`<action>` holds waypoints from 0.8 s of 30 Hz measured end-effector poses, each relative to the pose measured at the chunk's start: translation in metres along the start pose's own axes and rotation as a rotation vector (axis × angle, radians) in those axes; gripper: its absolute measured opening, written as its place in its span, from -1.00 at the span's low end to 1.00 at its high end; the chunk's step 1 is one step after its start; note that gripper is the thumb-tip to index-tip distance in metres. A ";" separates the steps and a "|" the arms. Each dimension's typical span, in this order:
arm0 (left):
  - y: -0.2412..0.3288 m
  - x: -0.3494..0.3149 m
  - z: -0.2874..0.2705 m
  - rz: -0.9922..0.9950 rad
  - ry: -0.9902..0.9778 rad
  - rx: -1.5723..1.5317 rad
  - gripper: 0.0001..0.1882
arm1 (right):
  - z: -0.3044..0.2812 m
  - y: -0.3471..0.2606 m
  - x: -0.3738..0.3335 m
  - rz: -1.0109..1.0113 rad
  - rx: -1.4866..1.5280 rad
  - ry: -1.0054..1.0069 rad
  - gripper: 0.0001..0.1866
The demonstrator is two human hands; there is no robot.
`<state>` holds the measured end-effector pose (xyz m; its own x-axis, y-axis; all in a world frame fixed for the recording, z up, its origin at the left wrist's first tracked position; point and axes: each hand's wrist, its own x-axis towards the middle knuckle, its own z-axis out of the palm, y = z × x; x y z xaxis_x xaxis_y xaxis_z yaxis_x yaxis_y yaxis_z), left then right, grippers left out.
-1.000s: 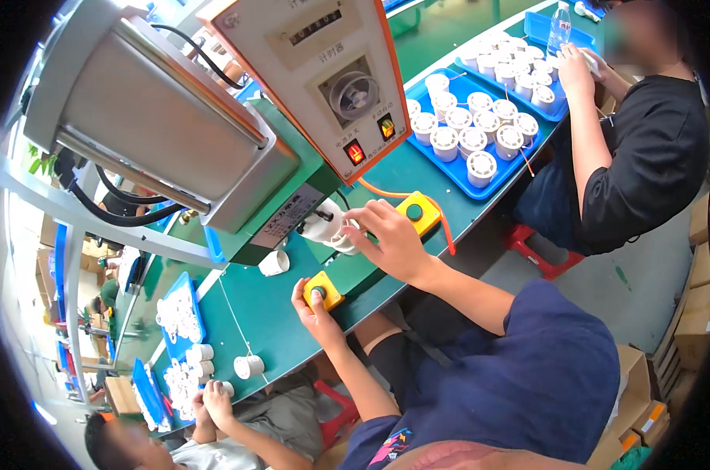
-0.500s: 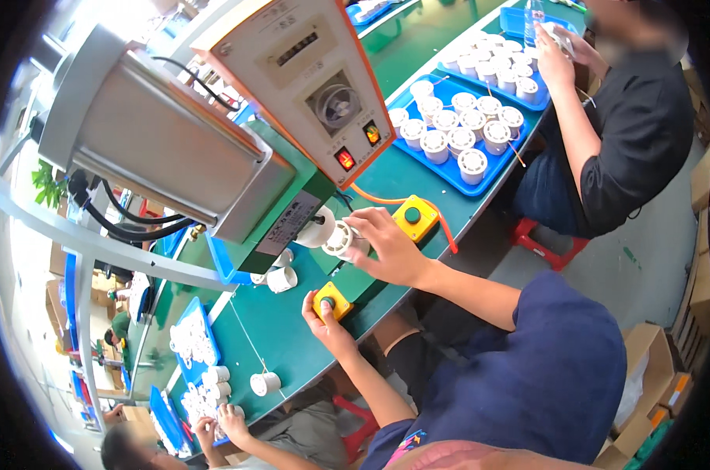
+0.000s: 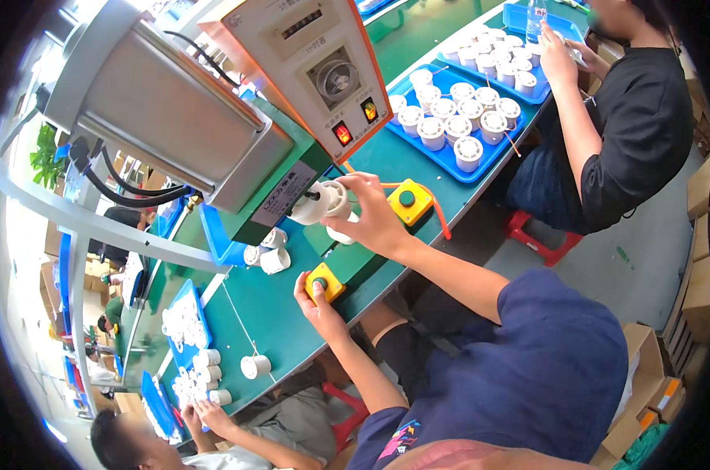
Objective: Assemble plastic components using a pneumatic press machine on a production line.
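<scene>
The thumb of my left hand [image 3: 317,312] rests by the green button on a yellow button box [image 3: 334,293], and its fingers wrap round the box's side. My right hand [image 3: 380,223] grips a slotted white cylindrical housing [image 3: 337,200] between fingers and thumb. That housing is tilted, right beside the round white press head [image 3: 309,207] of a bench press [image 3: 179,117]; whether they touch I cannot tell. Under my right thumb another white round piece [image 3: 342,234] shows, partly hidden by the hand.
A second yellow button box [image 3: 409,202] stands to the right, by an orange cable. Several white housings fill blue trays [image 3: 471,177] at upper right. Loose housings [image 3: 275,260] stand left of the press, one [image 3: 255,366] further down. Co-workers sit at right and lower left.
My right hand has risen with the white housing, bringing it up beside the press head and uncovering a white piece below. My left hand stays on its button box.
</scene>
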<state>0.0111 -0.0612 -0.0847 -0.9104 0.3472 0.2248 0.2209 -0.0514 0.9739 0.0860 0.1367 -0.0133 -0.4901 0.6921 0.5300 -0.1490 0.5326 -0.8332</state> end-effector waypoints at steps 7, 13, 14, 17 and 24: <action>-0.008 0.000 -0.009 -0.020 -0.043 -0.103 -0.60 | -0.092 0.012 -0.067 -0.070 -0.204 0.206 -0.34; -0.003 0.000 0.000 0.042 -0.019 -0.019 -0.60 | -0.166 0.054 -0.068 0.044 -0.485 0.433 -0.43; 0.001 -0.003 -0.005 0.039 0.012 0.024 -0.59 | -0.166 0.062 -0.064 0.042 -0.518 0.424 -0.42; 0.001 -0.002 -0.013 0.028 0.006 0.078 -0.55 | -0.162 0.086 -0.055 0.142 -0.573 0.406 -0.40; 0.017 -0.057 -0.021 0.058 0.155 0.365 -0.48 | -0.167 0.125 -0.032 0.077 -0.673 0.437 -0.33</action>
<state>0.0596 -0.1012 -0.0803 -0.9288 0.2064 0.3079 0.3575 0.2788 0.8913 0.2265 0.2628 -0.1079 -0.0774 0.7924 0.6051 0.4893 0.5590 -0.6695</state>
